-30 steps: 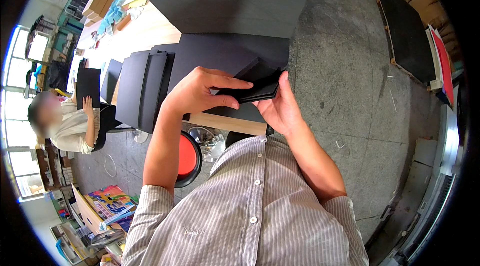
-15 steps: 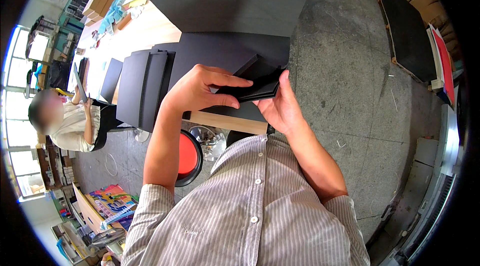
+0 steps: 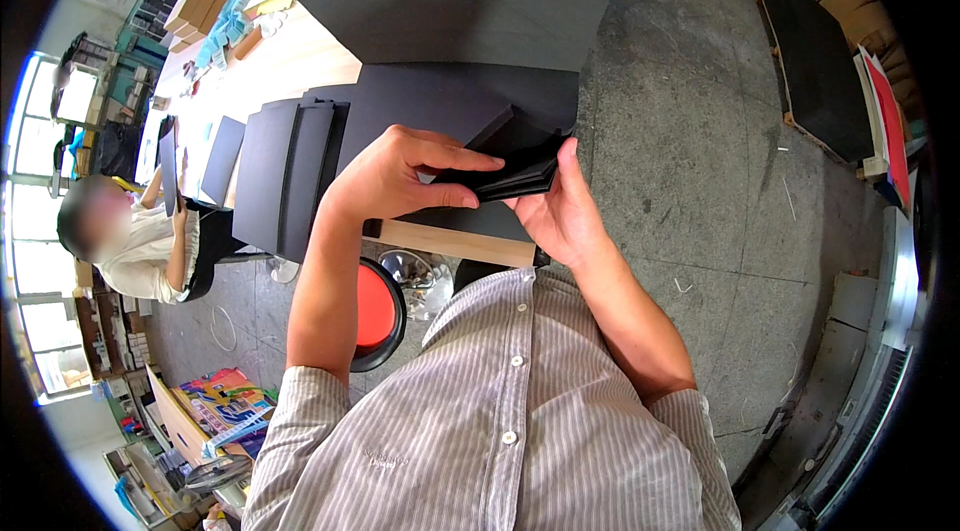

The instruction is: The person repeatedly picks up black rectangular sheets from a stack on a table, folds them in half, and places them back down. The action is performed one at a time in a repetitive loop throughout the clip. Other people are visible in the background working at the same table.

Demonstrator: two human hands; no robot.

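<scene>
Both hands are engaged on one black piece (image 3: 524,153), located over the near right part of the table (image 3: 458,242), above a black sheet (image 3: 410,103). Whether the piece touches the sheet cannot be told.

Left hand (image 3: 385,169): closed on the piece from its left, thumb at the near edge, forefinger across the top. Right hand (image 3: 556,219): gripping the right end, thumb upright against it, palm below; its other fingers are largely hidden beneath.

The piece shows several thin layers along its near edge and a raised, slanting strip at its far left.

Beside the sheet, to the left, lies a stack (image 3: 283,176) of black boards, overlapping unevenly. Beyond the sheet stands a large black panel (image 3: 460,6).

Below the table's near edge, left of the person, is a red seat (image 3: 376,301) with a black rim. Further left, a co-worker (image 3: 140,246) holds a dark board (image 3: 170,166). On the right, well apart from the table, a black slab (image 3: 815,71) rests near the grey floor's (image 3: 690,171) far side.
</scene>
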